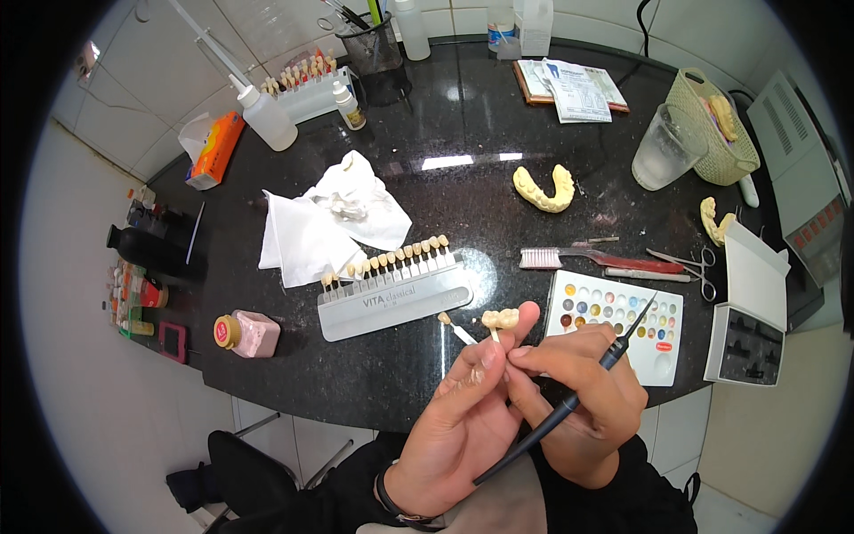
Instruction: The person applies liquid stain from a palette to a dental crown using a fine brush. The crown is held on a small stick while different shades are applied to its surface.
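My left hand pinches a small cream dental bridge on a short stick between thumb and fingertips, raised over the front edge of the black counter. My right hand touches the left fingers and grips a thin black brush, whose fine tip points up over the white palette of coloured paint wells. A loose shade tab lies just left of the bridge. A grey tooth shade guide with a row of sample teeth sits further left.
Crumpled white tissues, a yellow dental cast, a toothbrush, scissors-like forceps, a clear plastic cup, a woven basket, a white open box, a pink jar, squeeze bottles and a tooth rack lie around.
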`<control>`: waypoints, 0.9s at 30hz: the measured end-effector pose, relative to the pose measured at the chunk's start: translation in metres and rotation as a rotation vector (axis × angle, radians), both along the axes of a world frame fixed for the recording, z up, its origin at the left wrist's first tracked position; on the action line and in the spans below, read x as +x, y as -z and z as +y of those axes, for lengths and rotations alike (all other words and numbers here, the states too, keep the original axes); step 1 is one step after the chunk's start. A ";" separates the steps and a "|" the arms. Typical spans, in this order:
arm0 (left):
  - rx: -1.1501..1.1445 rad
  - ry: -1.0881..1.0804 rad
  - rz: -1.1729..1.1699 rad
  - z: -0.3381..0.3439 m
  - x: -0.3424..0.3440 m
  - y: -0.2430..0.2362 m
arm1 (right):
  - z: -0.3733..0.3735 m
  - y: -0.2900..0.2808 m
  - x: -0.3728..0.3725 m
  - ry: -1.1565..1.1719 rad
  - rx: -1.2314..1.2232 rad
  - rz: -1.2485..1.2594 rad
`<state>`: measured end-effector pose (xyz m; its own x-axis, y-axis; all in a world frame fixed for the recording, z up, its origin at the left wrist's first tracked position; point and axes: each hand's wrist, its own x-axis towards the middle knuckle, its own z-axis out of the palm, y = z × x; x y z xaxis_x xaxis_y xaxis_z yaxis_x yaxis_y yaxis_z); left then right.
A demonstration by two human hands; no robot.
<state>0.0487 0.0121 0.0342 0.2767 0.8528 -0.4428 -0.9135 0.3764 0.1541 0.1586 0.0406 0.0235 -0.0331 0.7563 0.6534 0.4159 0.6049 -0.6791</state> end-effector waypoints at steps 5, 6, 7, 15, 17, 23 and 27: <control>-0.003 0.000 0.044 -0.003 0.000 0.001 | 0.002 0.002 0.002 -0.019 0.051 0.015; -0.010 -0.002 0.053 -0.003 0.000 0.001 | 0.002 0.003 0.002 -0.029 0.057 0.020; -0.016 0.000 0.061 -0.004 0.000 0.000 | 0.002 0.003 0.003 -0.028 0.051 0.026; -0.072 0.054 0.008 -0.002 0.004 0.002 | -0.001 0.006 0.006 -0.003 0.015 0.098; -0.091 0.068 0.021 -0.002 0.005 0.001 | 0.000 0.007 0.006 -0.013 0.020 0.111; -0.042 0.082 0.022 -0.002 0.007 0.003 | 0.000 0.008 0.011 -0.026 0.006 0.113; -0.072 0.088 0.027 0.000 0.009 -0.001 | 0.001 0.005 0.016 -0.031 -0.006 0.085</control>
<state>0.0573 0.0121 0.0356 0.3359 0.7915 -0.5106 -0.8725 0.4657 0.1479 0.1744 0.0418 0.0180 -0.0013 0.7594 0.6506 0.3372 0.6128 -0.7147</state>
